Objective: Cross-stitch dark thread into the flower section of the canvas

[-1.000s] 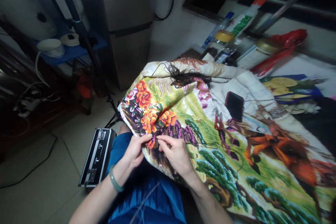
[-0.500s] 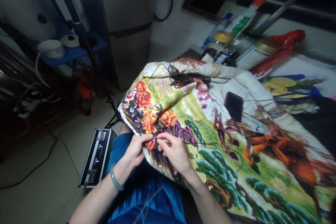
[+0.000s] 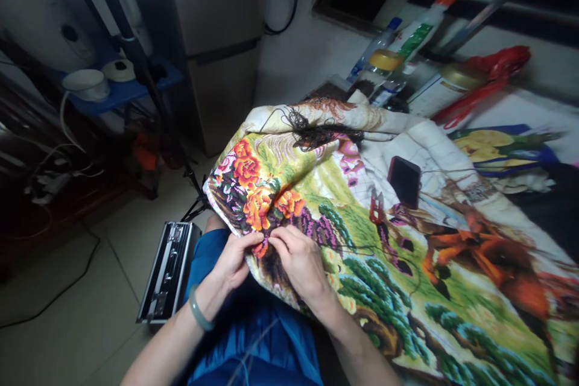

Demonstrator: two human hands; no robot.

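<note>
A large cross-stitch cloth [image 3: 298, 172] with flowers, green trees and a brown horse spreads over my lap and the table. My left hand [image 3: 237, 257] grips its near left edge, thumb on top beside an orange flower and the fingers underneath. Close to that thumb, my right hand [image 3: 298, 256] is closed in a pinch at the cloth's surface; what lies between its fingertips is too small to make out. A dark thread [image 3: 357, 247] trails across the cloth to the right of my right hand. Farther up lies a tangled bundle of black thread [image 3: 323, 132].
Red-handled thread snips [image 3: 376, 208] and a dark phone [image 3: 404, 182] rest on the cloth. Bottles, a yellow-lidded jar [image 3: 384, 60] and a red plastic bag [image 3: 497, 69] stand behind it. On the floor at left are a metal-edged case [image 3: 168, 271] and a stand's pole [image 3: 158, 96].
My right hand has turned slightly and its fingers have come closer together near the left thumb. My left hand keeps its hold on the cloth.
</note>
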